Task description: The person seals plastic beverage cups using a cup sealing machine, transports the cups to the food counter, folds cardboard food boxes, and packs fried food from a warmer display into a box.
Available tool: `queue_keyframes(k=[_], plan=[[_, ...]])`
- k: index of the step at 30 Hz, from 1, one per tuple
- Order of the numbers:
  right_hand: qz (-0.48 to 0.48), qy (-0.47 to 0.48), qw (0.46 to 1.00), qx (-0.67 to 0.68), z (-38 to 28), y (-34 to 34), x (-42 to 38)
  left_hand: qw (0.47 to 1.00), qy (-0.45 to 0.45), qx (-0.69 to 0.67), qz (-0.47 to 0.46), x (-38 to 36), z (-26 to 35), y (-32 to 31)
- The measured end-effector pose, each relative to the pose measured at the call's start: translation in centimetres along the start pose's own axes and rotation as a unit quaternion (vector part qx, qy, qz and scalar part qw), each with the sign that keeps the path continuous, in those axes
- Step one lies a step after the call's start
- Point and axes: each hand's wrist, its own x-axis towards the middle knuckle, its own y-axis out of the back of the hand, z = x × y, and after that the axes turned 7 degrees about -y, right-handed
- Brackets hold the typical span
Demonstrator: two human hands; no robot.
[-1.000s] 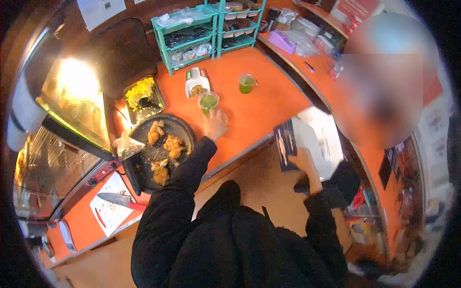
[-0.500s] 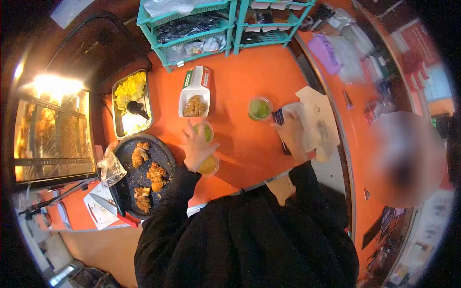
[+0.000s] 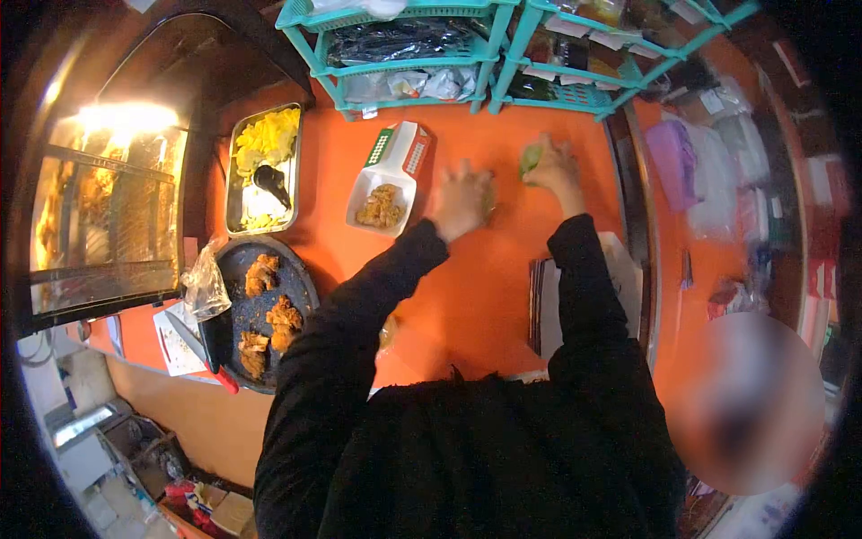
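Observation:
In the head view my left hand [image 3: 460,202] is right of the paper food box, blurred, its fingers round a clear cup [image 3: 489,203] that shows only at its right side. Farther right, my right hand [image 3: 558,172] grips a small cup of green sauce [image 3: 532,160] at its left side. The open white box [image 3: 361,199] holds a piece of fried chicken [image 3: 381,207]. Another cup [image 3: 388,332] sits near the front edge, partly hidden by my left sleeve.
A dark round board [image 3: 235,305] bears fried chicken pieces, with a plastic bag and a red-handled knife [image 3: 186,338] beside it. A metal tray [image 3: 235,214] holds yellow food. Teal racks [image 3: 494,63] stand at the back; brown papers [image 3: 620,269] lie right.
Both hands have moved away from my body, the left also rightward, each taking a cup along. The view has shifted; my right hand has left the brown papers.

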Motion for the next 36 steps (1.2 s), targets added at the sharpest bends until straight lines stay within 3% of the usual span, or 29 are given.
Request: queue_keyframes(k=[2,4,6,8,10,12,13,15,16,18,19,20,21,22,23,24,26,27,28,29,30,31,33,34,35,36], plan=[[0.054,-0.013,0.998,-0.025,1.0,-1.1,3.5,0.998,-0.023,0.041,0.047,2.5,-0.1,-2.8],[0.024,-0.009,0.999,-0.019,1.9,-1.3,4.9,0.995,0.050,-0.079,-0.024,4.3,0.5,-1.3],[-0.008,-0.008,1.000,-0.014,1.5,-1.4,5.3,0.996,0.047,-0.077,0.007,4.5,-1.1,0.0],[0.221,0.051,0.974,0.023,-1.2,0.4,2.7,0.993,0.070,-0.054,0.081,3.7,-4.5,0.6],[0.085,0.054,0.975,0.198,-7.4,5.5,-1.7,0.971,0.161,0.006,0.174,3.1,-10.0,0.7],[0.016,0.163,0.979,0.121,-12.0,0.9,-0.6,0.939,0.308,0.117,0.103,1.8,-13.9,1.5],[0.022,0.158,0.979,0.128,-14.4,-1.8,-0.5,0.938,0.310,0.118,0.098,1.6,-16.1,0.8],[0.030,0.154,0.978,0.137,-16.9,-8.2,1.5,0.958,0.254,0.017,-0.130,1.5,-19.7,-1.1],[0.151,0.160,0.958,0.182,-17.5,-12.0,3.4,0.959,0.254,0.018,-0.129,1.5,-19.6,-0.6],[0.267,0.162,0.923,0.224,-18.1,-12.3,3.9,0.953,0.279,0.018,-0.120,1.1,-18.3,1.2],[0.067,0.112,0.955,0.265,-17.6,-9.0,3.0,0.946,0.289,-0.015,-0.143,1.0,-17.9,2.9],[-0.138,0.056,0.944,0.293,-17.0,-7.2,2.3,0.945,0.292,-0.018,-0.146,0.2,-18.9,2.9],[-0.109,0.043,0.961,0.252,-16.3,-8.7,3.6,0.955,0.230,-0.150,-0.111,-1.1,-20.6,3.1],[-0.147,-0.010,0.902,0.406,-15.9,-8.8,3.2,0.944,0.162,-0.278,-0.071,-2.3,-21.7,3.6],[-0.102,0.056,0.886,0.449,-15.1,-9.4,2.3,0.889,0.140,-0.434,-0.024,-3.9,-22.1,3.7],[-0.055,0.123,0.861,0.490,-14.4,-10.0,1.1,0.889,0.141,-0.435,-0.023,-5.4,-22.1,3.4],[-0.030,0.199,0.871,0.448,-14.5,-9.3,-3.1,0.942,0.122,-0.297,0.094,-8.5,-21.5,1.7],[0.074,0.233,0.902,0.357,-14.5,-9.8,-5.3,0.942,0.122,-0.299,0.093,-10.0,-21.1,1.3],[0.072,0.231,0.902,0.356,-14.1,-10.5,-6.9,0.977,0.052,-0.184,0.093,-11.5,-20.5,1.0],[0.094,0.268,0.924,0.258,-13.5,-11.9,-8.2,0.993,-0.018,-0.067,0.092,-12.8,-19.9,0.9],[0.115,0.303,0.933,0.156,-13.2,-13.0,-9.0,0.993,-0.017,-0.067,0.091,-13.9,-19.2,1.0],[0.116,0.305,0.932,0.156,-13.0,-14.1,-9.1,0.997,0.006,-0.058,0.050,-14.8,-18.6,1.2],[0.111,0.345,0.870,0.333,-12.7,-15.3,-9.1,0.998,0.029,-0.047,0.010,-15.5,-18.2,1.4],[0.108,0.344,0.871,0.334,-12.5,-15.6,-9.0,0.971,0.103,-0.217,0.005,-15.8,-17.6,1.2],[-0.052,0.233,0.844,0.481,-12.4,-15.7,-8.7,0.909,0.175,-0.378,0.002,-15.9,-16.9,1.1],[-0.207,0.109,0.767,0.598,-12.5,-15.6,-8.5,0.816,0.240,-0.526,0.000,-15.9,-16.3,0.9]])
